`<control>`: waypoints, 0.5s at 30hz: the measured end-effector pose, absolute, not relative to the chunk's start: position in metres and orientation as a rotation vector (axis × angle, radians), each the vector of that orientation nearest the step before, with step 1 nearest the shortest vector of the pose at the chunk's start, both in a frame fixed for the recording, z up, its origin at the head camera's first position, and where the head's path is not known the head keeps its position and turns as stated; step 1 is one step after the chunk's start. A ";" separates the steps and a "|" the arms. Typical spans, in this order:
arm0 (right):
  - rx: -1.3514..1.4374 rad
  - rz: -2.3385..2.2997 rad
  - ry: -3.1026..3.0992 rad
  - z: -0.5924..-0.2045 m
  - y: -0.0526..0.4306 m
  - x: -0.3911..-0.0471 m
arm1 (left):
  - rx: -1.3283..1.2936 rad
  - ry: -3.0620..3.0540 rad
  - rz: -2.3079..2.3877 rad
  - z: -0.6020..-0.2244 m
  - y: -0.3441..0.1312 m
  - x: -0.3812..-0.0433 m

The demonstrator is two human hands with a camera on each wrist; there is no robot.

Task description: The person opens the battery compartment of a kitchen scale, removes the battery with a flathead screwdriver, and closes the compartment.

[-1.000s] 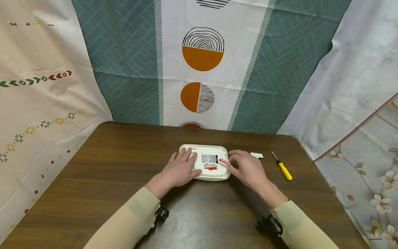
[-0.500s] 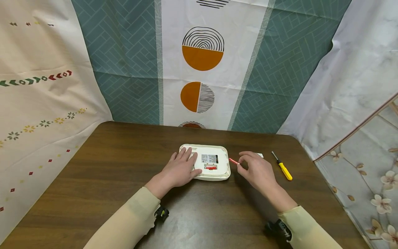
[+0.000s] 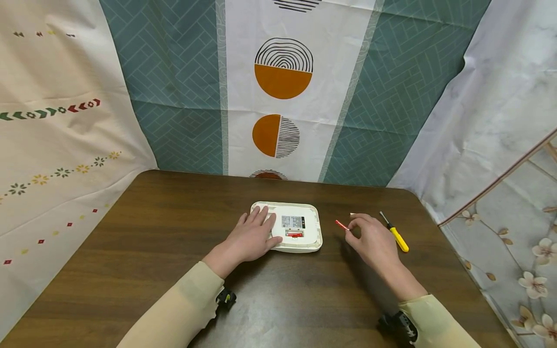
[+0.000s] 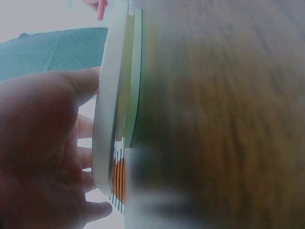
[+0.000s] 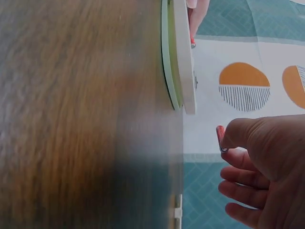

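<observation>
A white, rounded rectangular device [image 3: 310,240] lies on the table with its labelled side up. In its small compartment sits a red battery [image 3: 294,234]. My left hand [image 3: 249,238] rests spread on the device's left part; in the left wrist view, the thumb and fingers [image 4: 87,82] lie along its upper face. To the right of the device, my right hand [image 3: 373,243] pinches another red battery [image 3: 341,224] between thumb and forefinger, above the table. The right wrist view shows that battery [image 5: 220,137] jutting from the fingertips, the other fingers loosely bent.
A yellow-handled screwdriver [image 3: 397,236] lies right of my right hand. A small white piece [image 3: 352,213] is mostly hidden behind that hand. Patterned cloths hang behind the brown table [image 3: 174,270] and at both sides.
My right hand has moved to the right, away from above the device, carrying the pinched battery and covering most of the white piece. The left hand and device have stayed put.
</observation>
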State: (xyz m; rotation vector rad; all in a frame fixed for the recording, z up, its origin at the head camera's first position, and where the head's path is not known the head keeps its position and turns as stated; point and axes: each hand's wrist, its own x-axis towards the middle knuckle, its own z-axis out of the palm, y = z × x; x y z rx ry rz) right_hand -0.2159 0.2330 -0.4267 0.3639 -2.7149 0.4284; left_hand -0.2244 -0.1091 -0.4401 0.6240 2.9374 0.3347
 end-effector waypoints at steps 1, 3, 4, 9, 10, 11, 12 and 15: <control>0.354 0.436 -2.711 -0.427 0.235 -0.216 | 0.624 2.937 0.335 -0.440 -0.109 -0.224; 0.330 0.447 -2.710 -0.428 0.239 -0.215 | 0.624 2.937 0.334 -0.440 -0.109 -0.225; 0.317 0.453 -2.712 -0.429 0.241 -0.215 | 0.624 2.936 0.332 -0.440 -0.109 -0.225; 0.255 0.457 -2.725 -0.432 0.251 -0.213 | 0.625 2.938 0.327 -0.440 -0.108 -0.225; 0.246 0.454 -2.725 -0.433 0.253 -0.213 | 0.625 2.938 0.326 -0.440 -0.108 -0.225; 0.238 0.449 -2.727 -0.434 0.255 -0.213 | 0.625 2.938 0.328 -0.440 -0.108 -0.225; 0.230 0.443 -2.729 -0.434 0.256 -0.213 | 0.625 2.938 0.330 -0.440 -0.108 -0.225; 0.207 0.427 -2.744 -0.435 0.261 -0.212 | 0.624 2.934 0.328 -0.440 -0.109 -0.225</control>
